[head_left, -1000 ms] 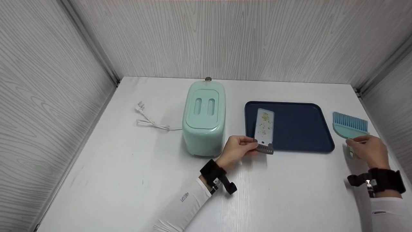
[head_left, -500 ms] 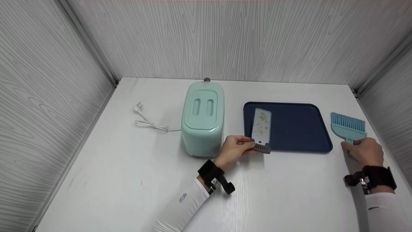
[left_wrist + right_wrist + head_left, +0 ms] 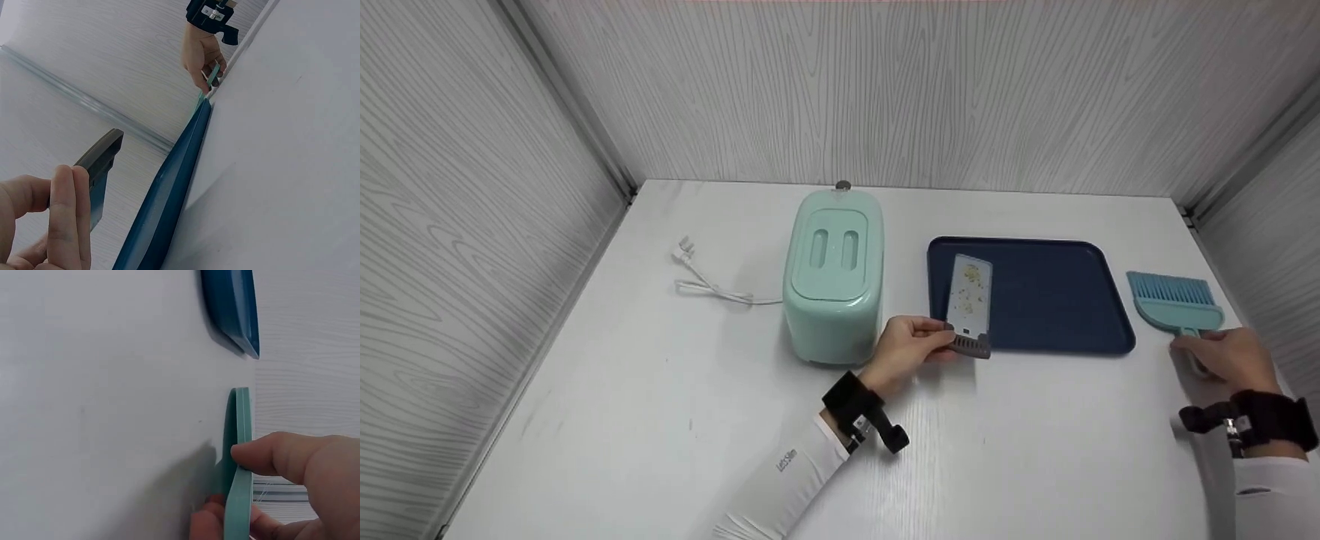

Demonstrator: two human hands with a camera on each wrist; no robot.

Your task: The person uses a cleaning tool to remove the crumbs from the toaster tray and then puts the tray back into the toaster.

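My left hand (image 3: 907, 349) pinches the dark grey handle end of a toaster crumb tray (image 3: 969, 325), thumb on top. Yellow-brown crumbs are scattered on its pale plate, which overlaps the left part of a navy serving tray (image 3: 1050, 300) in the head view. At the far right, my right hand (image 3: 1234, 358) grips the handle of a turquoise brush (image 3: 1181, 313), its blue bristles pointing away from me. In the right wrist view the thumb presses one side of the brush handle (image 3: 239, 495), with fingers curled on the other side.
A mint-green toaster (image 3: 834, 315) with its slots covered by a lid stands left of the navy tray. Its white power cord (image 3: 720, 291) lies bundled to the left, plug at the end. Grey wood-grain panels (image 3: 885, 90) border the white table (image 3: 622, 420).
My right hand has closed round the brush handle, and the brush has shifted slightly right and toward me. The left hand keeps its hold on the crumb tray, almost still.
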